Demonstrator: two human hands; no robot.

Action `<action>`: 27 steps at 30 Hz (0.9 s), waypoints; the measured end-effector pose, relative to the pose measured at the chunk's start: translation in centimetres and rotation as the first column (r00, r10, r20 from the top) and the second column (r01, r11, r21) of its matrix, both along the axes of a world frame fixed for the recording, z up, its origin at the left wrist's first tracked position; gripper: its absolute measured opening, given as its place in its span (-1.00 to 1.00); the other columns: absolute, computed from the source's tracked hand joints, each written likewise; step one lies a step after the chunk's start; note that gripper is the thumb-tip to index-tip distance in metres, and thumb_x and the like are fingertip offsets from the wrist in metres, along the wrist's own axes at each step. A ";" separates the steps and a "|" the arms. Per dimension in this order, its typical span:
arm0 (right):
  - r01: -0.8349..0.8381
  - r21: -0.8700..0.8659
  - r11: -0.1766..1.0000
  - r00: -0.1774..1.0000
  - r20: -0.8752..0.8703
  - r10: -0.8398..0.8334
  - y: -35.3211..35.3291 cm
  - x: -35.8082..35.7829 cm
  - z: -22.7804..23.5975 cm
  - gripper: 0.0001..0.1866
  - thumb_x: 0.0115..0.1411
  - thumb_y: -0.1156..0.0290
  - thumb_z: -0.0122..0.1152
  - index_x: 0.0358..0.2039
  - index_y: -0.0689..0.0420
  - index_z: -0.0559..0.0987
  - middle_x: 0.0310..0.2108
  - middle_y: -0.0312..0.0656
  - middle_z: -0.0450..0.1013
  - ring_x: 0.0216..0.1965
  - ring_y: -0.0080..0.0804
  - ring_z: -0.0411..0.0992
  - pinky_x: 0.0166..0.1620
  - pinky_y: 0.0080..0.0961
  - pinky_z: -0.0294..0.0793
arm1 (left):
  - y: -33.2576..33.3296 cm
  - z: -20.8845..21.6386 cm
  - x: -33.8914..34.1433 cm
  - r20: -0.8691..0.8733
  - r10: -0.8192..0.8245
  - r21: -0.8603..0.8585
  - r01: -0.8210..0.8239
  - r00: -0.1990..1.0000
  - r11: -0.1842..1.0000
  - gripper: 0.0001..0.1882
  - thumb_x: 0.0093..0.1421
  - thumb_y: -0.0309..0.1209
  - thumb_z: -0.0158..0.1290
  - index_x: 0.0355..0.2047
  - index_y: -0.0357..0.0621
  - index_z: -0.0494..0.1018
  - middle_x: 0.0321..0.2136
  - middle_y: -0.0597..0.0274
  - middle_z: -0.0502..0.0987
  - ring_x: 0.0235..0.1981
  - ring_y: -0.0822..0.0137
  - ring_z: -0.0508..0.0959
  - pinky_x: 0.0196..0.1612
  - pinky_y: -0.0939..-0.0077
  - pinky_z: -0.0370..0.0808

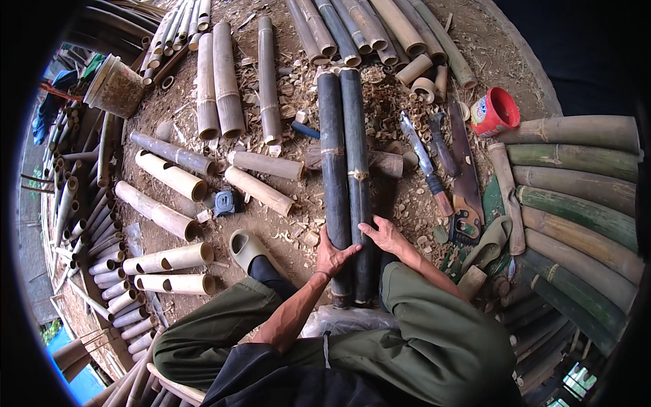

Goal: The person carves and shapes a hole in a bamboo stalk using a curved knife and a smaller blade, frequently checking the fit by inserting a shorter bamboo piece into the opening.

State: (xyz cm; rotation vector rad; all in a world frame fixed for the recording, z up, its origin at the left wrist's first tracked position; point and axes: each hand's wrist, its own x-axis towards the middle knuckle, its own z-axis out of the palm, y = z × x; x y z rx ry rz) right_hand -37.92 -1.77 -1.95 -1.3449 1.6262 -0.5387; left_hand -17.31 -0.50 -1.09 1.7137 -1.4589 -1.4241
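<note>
Two long dark bamboo poles lie side by side in front of me: a left bamboo pole (331, 183) and a right bamboo pole (355, 136). Their near ends come down between my knees. My left hand (334, 256) grips the left pole near its lower end, its thumb reaching across toward the right pole. From the other side my right hand (385, 236) holds the right pole, slightly higher up; some of its fingers are hidden. Under the poles, a short log (386, 163) lies crosswise on the ground.
To the right lie a knife (420, 152), a second blade (444, 146), a handsaw (466, 169) and a wooden mallet (506, 193). A red bucket (494, 112) stands beyond. Cut bamboo pieces (166, 210) and a tape measure (225, 203) lie left. Thick bamboo poles (576, 183) line the right.
</note>
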 end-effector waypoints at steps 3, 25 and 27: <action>-0.071 0.099 0.992 0.997 -0.014 0.073 -0.5 -0.2 1.1 -0.16 0.14 -0.35 0.10 -0.28 0.41 0.49 -0.36 0.29 0.46 -0.25 0.11 0.49 -0.17 -0.14 0.43 | -0.6 0.4 0.5 -0.141 0.011 0.049 -0.004 0.990 0.999 0.15 -0.25 -0.05 0.51 0.21 -0.27 0.08 0.02 -0.10 0.45 0.03 0.10 0.50 0.12 0.25 0.44; 0.137 -0.245 0.960 0.550 -0.787 -0.279 -12.5 -18.9 1.8 -0.28 0.13 0.28 0.29 0.26 0.14 0.20 0.07 0.07 0.31 0.07 0.05 0.31 0.03 -0.13 0.45 | -2.0 0.4 -0.1 -0.218 0.040 0.117 -0.015 0.975 0.993 0.24 -0.29 -0.08 0.53 0.27 -0.30 0.01 0.08 -0.16 0.40 0.11 0.02 0.44 0.19 0.21 0.37; 0.077 -0.049 0.996 0.582 -0.809 -0.085 -12.7 -20.7 1.0 -0.23 0.13 0.30 0.29 0.29 0.14 0.15 0.07 0.09 0.30 0.08 0.10 0.30 0.05 -0.07 0.44 | -1.9 0.8 -0.2 -0.204 0.039 0.109 -0.017 0.978 0.994 0.25 -0.29 -0.06 0.53 0.27 -0.30 0.01 0.09 -0.16 0.39 0.12 0.03 0.43 0.20 0.22 0.36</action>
